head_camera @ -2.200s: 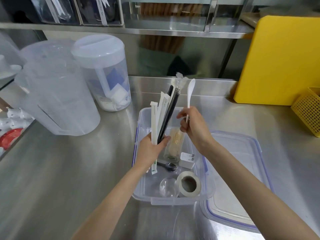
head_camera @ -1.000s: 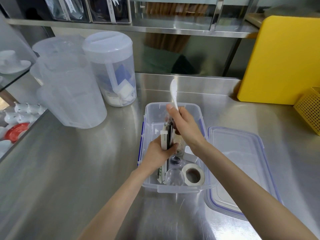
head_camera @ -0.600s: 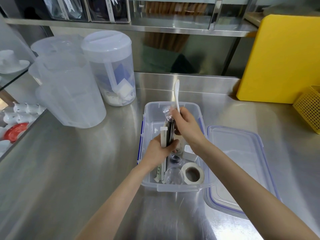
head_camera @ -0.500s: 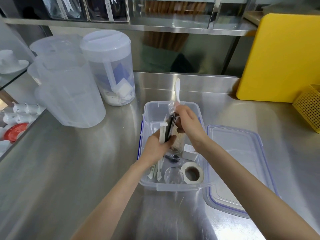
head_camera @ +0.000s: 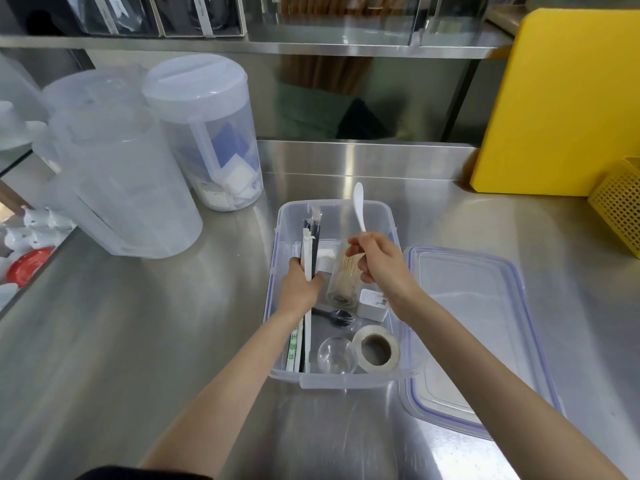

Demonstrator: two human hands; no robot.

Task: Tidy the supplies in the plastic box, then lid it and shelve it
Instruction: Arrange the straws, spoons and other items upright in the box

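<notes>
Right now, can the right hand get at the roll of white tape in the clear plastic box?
Probably yes. The roll of white tape lies uncovered at the near right of the clear plastic box, just below the right hand. But that hand holds a white plastic spoon.

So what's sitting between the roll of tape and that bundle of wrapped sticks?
A small clear cup sits between the tape and the sticks, seen from the head camera.

Steel tabletop (head_camera: pixel 138 341), loaded at several spots.

Clear plastic box (head_camera: pixel 341 377) near centre; lid (head_camera: pixel 485 341) flat just beside, at 3 o'clock. Two translucent pitchers (head_camera: pixel 117 188) at 10 o'clock. Yellow board (head_camera: pixel 561 109) upright at 2 o'clock, yellow basket (head_camera: pixel 620 206) near it.
</notes>
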